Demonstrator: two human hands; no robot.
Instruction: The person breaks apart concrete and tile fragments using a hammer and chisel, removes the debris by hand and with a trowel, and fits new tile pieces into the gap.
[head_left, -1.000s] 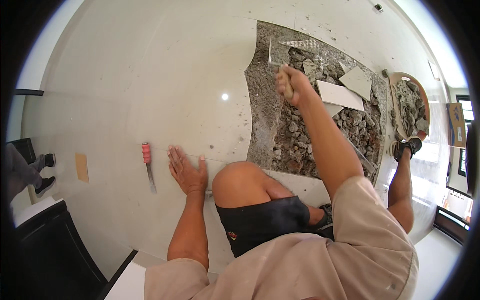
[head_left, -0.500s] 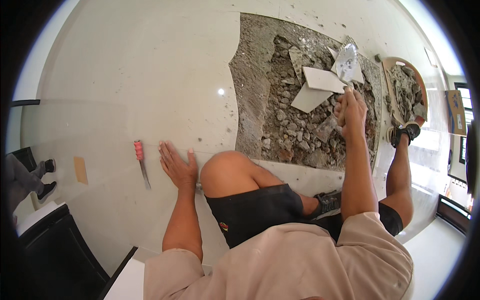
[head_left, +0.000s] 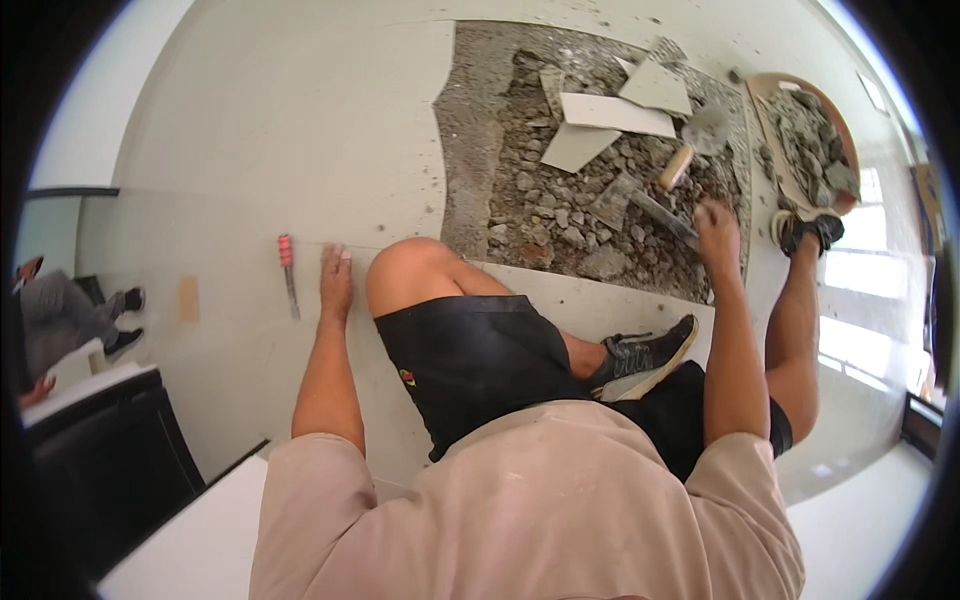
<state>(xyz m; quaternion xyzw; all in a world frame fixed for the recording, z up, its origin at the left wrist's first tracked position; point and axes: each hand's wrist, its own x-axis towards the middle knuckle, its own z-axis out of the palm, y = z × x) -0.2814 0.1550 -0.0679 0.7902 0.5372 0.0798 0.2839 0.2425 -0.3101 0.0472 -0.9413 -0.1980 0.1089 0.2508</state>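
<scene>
My left hand (head_left: 337,282) rests flat on the pale tiled floor, fingers stretched out and holding nothing. Just left of it lies a thin metal tool with a red grip (head_left: 285,252). My right hand (head_left: 718,240) is at the handle end of a grey, flat-headed metal tool (head_left: 662,216) lying on the rubble; its bent fingers are blurred, so I cannot see whether they grip it. Beyond that hand, a trowel with a pale handle (head_left: 677,167) lies on the debris, its round-ended blade blurred. Broken white tile pieces (head_left: 618,114) sit farther back.
The broken-out floor patch (head_left: 468,150) is full of loose stones. A rounded container of rubble (head_left: 850,150) stands at the far right near my shoe. At left are a tan rectangular piece (head_left: 189,299), a black chair (head_left: 115,460) and another person's legs (head_left: 75,310).
The trowel has left my right hand and lies on the rubble. That hand has come nearer me, to the grey tool's handle. The whole view has shifted; my left hand stays on the floor.
</scene>
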